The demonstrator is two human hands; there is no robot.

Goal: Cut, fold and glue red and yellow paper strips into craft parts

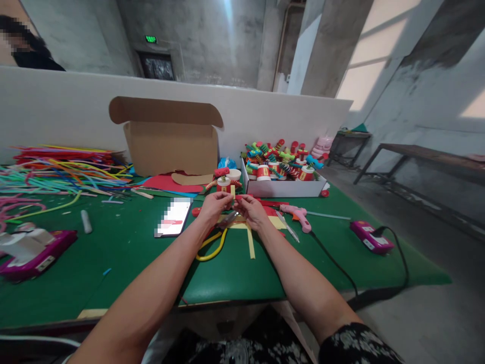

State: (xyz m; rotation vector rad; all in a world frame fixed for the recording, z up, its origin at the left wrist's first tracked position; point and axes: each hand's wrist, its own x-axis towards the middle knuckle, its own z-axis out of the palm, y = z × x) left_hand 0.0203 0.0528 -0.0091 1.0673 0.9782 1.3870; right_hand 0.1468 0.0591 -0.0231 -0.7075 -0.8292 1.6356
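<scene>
My left hand (216,207) and my right hand (252,210) meet above the table, fingertips pinched close together. Between them are narrow paper strips: a yellow strip (233,190) sticks up at the left fingertips, and some red shows beside it. Their crossing point is mostly hidden by my fingers. Another length of yellow paper (250,243) extends toward me below the right hand; whether it joins the held piece is unclear. Under my hands lie scissors with yellow handles (212,255), partly covered by the left wrist. Just behind stands a small figure with a red-and-white cup body (223,184).
A pink glue gun (297,215) with a cord and a silver pen (288,227) lie at right. A phone (173,217) rests at left. Behind are a white box of figures (288,189), a cardboard box (172,146) and pipe cleaners (64,169). Purple power strips (371,236) flank the workspace.
</scene>
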